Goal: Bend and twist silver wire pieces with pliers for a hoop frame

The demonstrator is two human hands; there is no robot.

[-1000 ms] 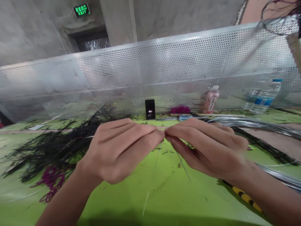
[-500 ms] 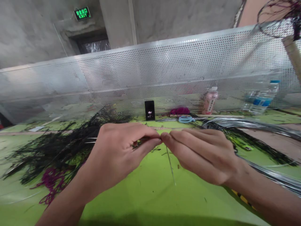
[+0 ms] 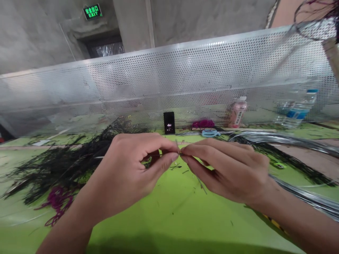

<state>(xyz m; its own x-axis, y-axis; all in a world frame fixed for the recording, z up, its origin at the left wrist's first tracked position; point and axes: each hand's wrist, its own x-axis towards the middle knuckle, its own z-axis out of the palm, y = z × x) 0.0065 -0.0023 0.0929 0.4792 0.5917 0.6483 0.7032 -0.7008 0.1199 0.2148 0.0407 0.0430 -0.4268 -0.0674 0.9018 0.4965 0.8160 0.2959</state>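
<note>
My left hand and my right hand meet fingertip to fingertip above a green table. Both are closed in a pinch on a thin metal wire whose short end sticks up between the fingertips. A faint length of the wire shows below my right fingers. A pile of black feathery strands lies just left of my left hand, part of it running under that hand.
A perforated metal screen closes off the back of the table. Along it stand a small black device, a magenta tuft, blue scissors, a pink bottle and a water bottle. Wire coils lie right; magenta cord lies left.
The long wire end that hung below the fingertips a second ago has drawn up and shortened. My left fingers have curled tighter, and a short wire end now points up.
</note>
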